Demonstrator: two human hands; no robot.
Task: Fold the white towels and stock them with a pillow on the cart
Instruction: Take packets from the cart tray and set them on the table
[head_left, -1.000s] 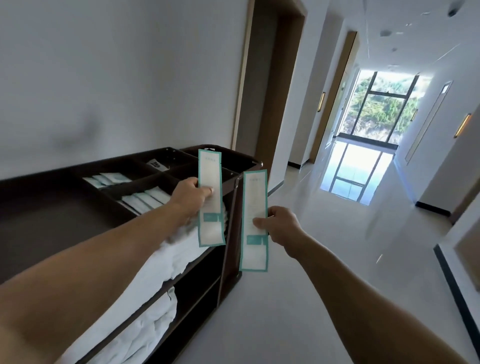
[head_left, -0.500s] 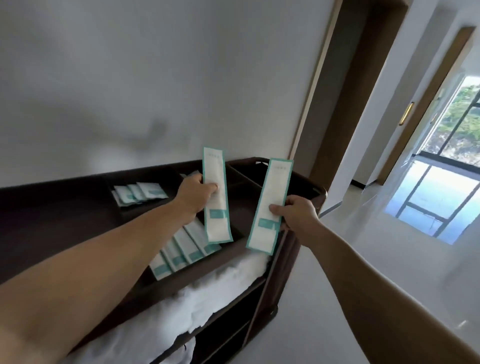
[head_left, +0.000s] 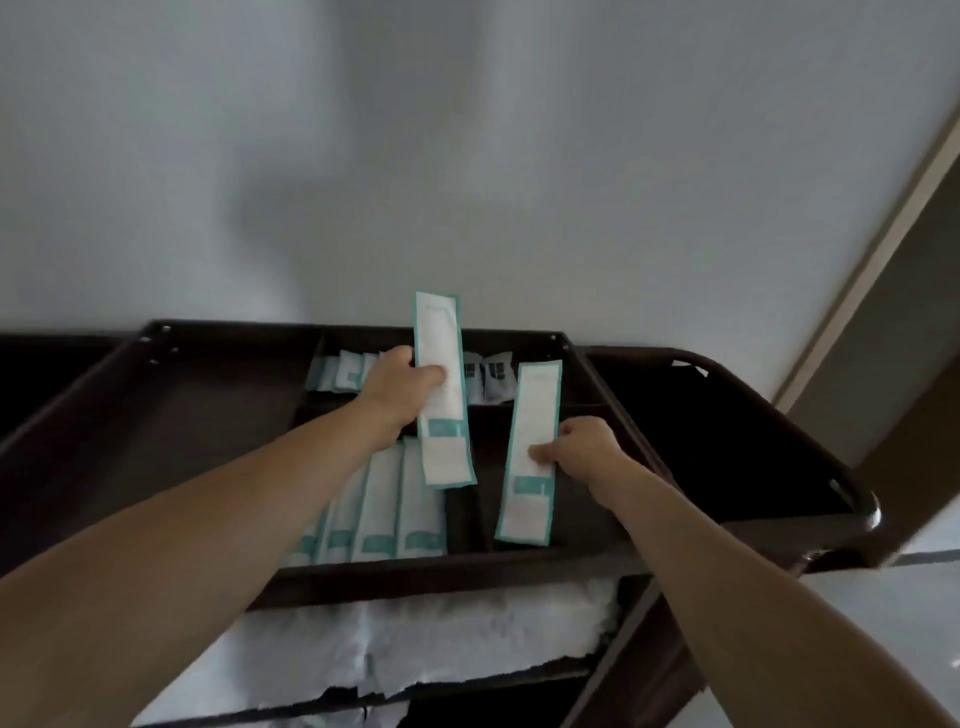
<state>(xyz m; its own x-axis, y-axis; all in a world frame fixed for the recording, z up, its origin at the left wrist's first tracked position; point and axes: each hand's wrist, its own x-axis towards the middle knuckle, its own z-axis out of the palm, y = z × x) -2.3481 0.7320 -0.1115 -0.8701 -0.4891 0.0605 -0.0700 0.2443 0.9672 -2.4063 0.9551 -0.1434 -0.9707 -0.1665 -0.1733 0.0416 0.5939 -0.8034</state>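
A teal-edged packet (head_left: 439, 338) is pinched in the left hand (head_left: 397, 389), and a second packet (head_left: 537, 405) in the right hand (head_left: 584, 447), above the cart (head_left: 441, 571) tray. White towels (head_left: 415, 639) are stacked on the shelf beneath.

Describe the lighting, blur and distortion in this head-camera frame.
Head view: dim light, the cart tray nearly black; a soft shadow smudges the wall; slight blur leaves print on the packets unreadable; the wide lens leans the door frame; one glint on the cart's right corner.
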